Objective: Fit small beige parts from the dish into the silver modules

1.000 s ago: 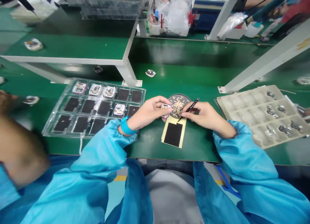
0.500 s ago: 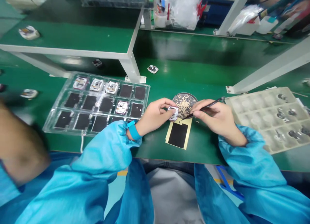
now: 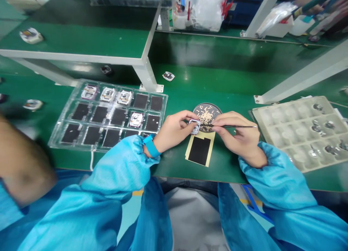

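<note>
Over green bench [image 3: 174,164], near shelf [image 3: 103,41]: left grip [image 3: 175,130] pinches casing [image 3: 194,127], right grip [image 3: 239,134] pinches thin tool [image 3: 248,126].

On my feed I see a white-edged green shelf [image 3: 108,35], a plastic bag [image 3: 208,11] and a slanting white post [image 3: 304,75].

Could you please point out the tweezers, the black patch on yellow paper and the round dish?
Tweezers [image 3: 234,126], head view: the handle.
Black patch [image 3: 199,151], head view: its middle.
Round dish [image 3: 218,111], head view: grey edge, upper right.
</note>
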{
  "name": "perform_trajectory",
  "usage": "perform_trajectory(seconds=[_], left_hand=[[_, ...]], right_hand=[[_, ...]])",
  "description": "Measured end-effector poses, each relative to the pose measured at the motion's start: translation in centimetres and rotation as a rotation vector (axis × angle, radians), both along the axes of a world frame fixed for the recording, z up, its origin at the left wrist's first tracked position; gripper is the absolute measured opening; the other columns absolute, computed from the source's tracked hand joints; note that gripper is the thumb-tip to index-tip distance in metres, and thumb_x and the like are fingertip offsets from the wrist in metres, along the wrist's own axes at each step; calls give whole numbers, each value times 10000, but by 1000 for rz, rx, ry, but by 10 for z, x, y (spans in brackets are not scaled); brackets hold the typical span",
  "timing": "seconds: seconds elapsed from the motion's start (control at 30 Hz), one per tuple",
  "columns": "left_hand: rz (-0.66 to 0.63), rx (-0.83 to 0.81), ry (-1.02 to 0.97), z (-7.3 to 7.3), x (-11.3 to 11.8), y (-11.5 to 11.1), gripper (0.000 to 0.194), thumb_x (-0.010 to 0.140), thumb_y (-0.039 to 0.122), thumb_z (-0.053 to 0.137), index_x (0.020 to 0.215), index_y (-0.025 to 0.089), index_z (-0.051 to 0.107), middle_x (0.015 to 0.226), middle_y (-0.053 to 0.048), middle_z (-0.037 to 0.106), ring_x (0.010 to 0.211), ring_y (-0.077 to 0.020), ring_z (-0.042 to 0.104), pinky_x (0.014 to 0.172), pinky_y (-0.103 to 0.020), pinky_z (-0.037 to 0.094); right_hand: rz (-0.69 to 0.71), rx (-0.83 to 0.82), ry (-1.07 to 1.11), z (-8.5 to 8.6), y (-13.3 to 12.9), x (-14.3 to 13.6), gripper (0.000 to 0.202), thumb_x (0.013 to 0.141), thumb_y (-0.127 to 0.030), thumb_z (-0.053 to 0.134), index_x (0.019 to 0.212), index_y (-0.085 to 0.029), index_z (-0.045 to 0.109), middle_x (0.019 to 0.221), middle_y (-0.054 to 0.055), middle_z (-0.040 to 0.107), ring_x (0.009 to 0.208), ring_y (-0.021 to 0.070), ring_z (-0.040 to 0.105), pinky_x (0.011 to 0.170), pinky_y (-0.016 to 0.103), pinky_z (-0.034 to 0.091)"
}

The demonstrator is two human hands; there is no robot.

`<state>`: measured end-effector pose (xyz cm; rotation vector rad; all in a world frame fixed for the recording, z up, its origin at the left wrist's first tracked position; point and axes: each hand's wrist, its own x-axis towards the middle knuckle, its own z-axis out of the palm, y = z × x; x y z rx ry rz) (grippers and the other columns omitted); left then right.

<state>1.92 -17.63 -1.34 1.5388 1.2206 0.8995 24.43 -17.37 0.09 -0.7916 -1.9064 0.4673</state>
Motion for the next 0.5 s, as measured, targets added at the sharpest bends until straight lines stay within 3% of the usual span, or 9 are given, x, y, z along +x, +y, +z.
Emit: perform_trajectory(seconds=[0.5], left_hand=[[37, -98, -87, 4, 3, -1, 196, 898, 267, 705, 1066, 168, 686, 969, -57, 755, 618, -126, 727, 481, -186, 540]], right_hand=[[-41, 92, 10, 0, -2, -7, 122, 865, -177, 755, 949, -260, 725, 855, 48, 783, 805, 226, 749, 714, 407, 611]])
